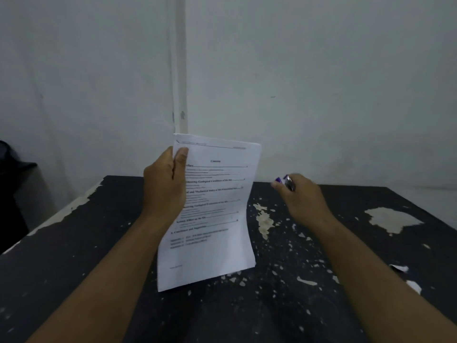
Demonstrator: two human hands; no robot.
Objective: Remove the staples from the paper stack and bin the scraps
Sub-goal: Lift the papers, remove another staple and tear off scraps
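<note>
Left hand [164, 180]: grip closed on paper stack [210, 211], held upright above the bench [346, 305].
Right hand [303, 194]: grip closed on staple remover [284, 181], near bench's far edge.

Dim, flat, bluish light; soft focus, motion blur, wide-angle edge bending.

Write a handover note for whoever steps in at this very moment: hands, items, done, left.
Left hand: grips the white printed paper stack by its left edge, upright above the chipped black table.
Right hand: closed on a small purple-and-metal tool, probably the staple remover, right of the stack, apart from it.
Done: cannot tell whether any staple is out.
Left: check the top-left corner, pull staples, bin scraps. Dark object at far left may be the bin.
</note>
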